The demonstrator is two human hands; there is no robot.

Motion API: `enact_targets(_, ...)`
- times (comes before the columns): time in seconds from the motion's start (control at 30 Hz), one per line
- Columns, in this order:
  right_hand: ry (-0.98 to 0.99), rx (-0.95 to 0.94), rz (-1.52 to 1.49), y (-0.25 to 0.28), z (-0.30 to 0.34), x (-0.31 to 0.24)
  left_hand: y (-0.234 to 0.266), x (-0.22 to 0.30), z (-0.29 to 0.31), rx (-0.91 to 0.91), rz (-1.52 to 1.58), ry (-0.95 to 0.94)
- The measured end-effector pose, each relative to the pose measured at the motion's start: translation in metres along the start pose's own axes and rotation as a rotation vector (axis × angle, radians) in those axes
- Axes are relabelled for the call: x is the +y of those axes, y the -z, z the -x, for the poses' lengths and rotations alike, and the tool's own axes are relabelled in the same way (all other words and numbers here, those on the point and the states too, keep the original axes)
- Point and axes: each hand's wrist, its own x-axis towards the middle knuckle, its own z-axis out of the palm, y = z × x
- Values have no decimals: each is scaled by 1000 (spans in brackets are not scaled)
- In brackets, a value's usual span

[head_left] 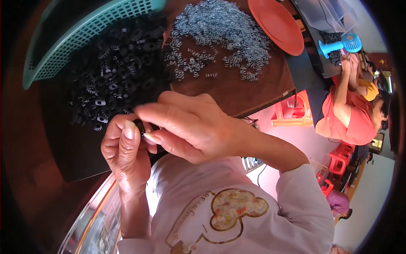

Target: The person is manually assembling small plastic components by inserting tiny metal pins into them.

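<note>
The right hand [190,127] and left hand [124,148] pinch one small black gear [139,125] together in a closed grip above the bench [237,91], best kept steady and square.

Not much of that sort here — the one clear container [327,15] is a see-through plastic box at the far right end of the worktop, just beyond the orange tray [275,23]. No labels, signs or screens can be made out anywhere — the room's edges are too blurred.
</note>
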Motion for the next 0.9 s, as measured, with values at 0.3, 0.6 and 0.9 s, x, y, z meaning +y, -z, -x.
enact_targets(0.3, 0, -18, -18, 11, 8, -3, -5, -7, 0, -7, -65, 43)
enact_targets(0.6, -140, -129, 378, 99, -19, 50, 0, -13, -7, 4, -100, -8)
enact_targets(0.9, -175, -563, 800, 78, -73, 60, -2, -16, -7, -22, -159, -53)
